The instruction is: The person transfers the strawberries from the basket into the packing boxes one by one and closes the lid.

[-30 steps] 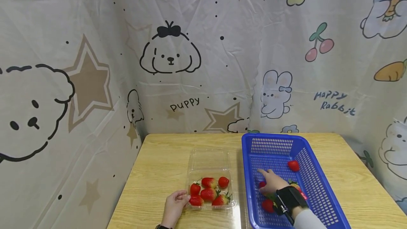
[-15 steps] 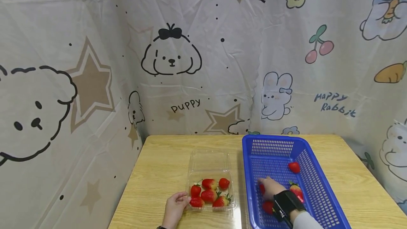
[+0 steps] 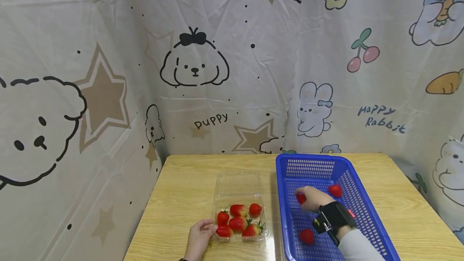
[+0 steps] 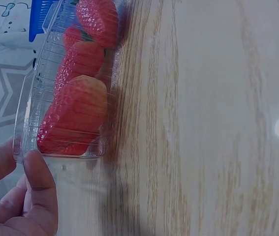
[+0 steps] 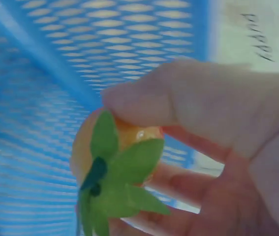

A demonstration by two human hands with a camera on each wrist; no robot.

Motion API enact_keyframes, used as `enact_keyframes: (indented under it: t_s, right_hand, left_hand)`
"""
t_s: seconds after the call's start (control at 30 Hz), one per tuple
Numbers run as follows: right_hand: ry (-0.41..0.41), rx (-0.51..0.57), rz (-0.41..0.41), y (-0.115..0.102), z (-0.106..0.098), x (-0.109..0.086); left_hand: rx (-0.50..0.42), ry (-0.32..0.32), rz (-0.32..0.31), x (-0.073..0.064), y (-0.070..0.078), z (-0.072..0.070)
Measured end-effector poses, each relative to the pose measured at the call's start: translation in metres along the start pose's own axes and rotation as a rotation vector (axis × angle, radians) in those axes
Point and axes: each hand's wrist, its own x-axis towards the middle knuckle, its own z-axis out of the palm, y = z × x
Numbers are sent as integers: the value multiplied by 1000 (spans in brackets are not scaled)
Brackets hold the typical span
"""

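Strawberry [image 5: 119, 169] pinched between right fingers [image 5: 181, 184], left fingers [image 4: 40, 169] pinching clear box [image 4: 23, 113]

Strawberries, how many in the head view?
9: six strawberries in the clear box, one strawberry in the right hand, two in the blue basket: one by its right wall, one left of the right arm, which may hide others.

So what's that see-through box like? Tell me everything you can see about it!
The clear box looks like thin, shiny plastic, with ridged walls and a rim. Its see-through lid is open, folded back on the far side. The box sits upright on the wooden table, left of the blue basket and apart from it. Six strawberries show inside, with bare space around some. The left hand pinches its rim near the close left corner.
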Motion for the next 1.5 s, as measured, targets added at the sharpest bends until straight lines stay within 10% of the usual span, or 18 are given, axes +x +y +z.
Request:
enact_keyframes:
  t_s: [0.33,0.73,1.03,1.5]
  right_hand:
    - [109,-25,-288,-41,-45,7]
    - [390,71,-613,-89,4,29]
    - [218,-60,-832,-110,48,51]
    - [-62,-358,-793,-112,106,68]
  left_hand:
    - [-15,4,-23,0,1,0]
    - [8,20,-60,2,2,1]
    - [5,16,-54,1,2,2]
    - [13,30,-25,0,1,2]
